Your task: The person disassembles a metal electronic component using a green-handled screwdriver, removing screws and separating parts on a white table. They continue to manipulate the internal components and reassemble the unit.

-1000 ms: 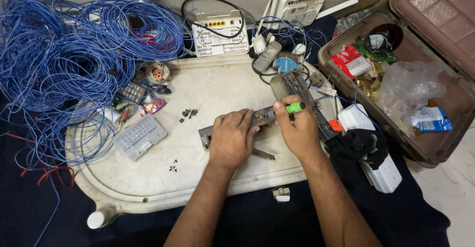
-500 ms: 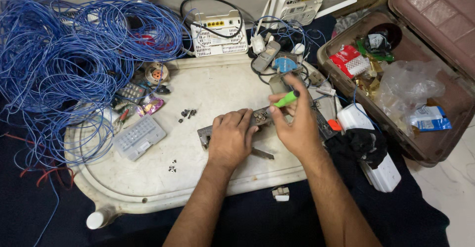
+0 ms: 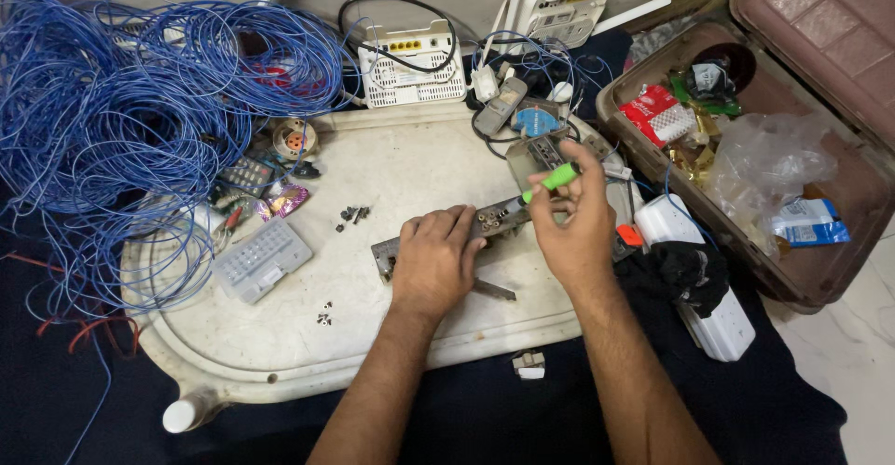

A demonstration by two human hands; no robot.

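Head view: far to the left of the grip, loose coils of blue wire [image 3: 140, 120] spill over the edge of a white oval tray [image 3: 280, 344]. Nearer, a small grey keypad panel [image 3: 261, 258] lies flat on the tray, with a few dark screws [image 3: 353, 213] just beyond it. The left hand [image 3: 436, 260] presses palm-down on a grey metal strip [image 3: 485, 227], fingers curled over its top edge, pinning it to the tray. Just right of it, the right hand [image 3: 576, 227] pinches a green-handled screwdriver [image 3: 550, 182] between thumb and fingers, its tip angled down to the strip's upper end. Behind the hands sits a white router [image 3: 410, 64]. Further right, an open brown case [image 3: 792, 148] holds a red-and-white rectangular packet [image 3: 657, 116], a crumpled clear plastic bag [image 3: 774, 162] and a blue-and-white packet [image 3: 811, 223].
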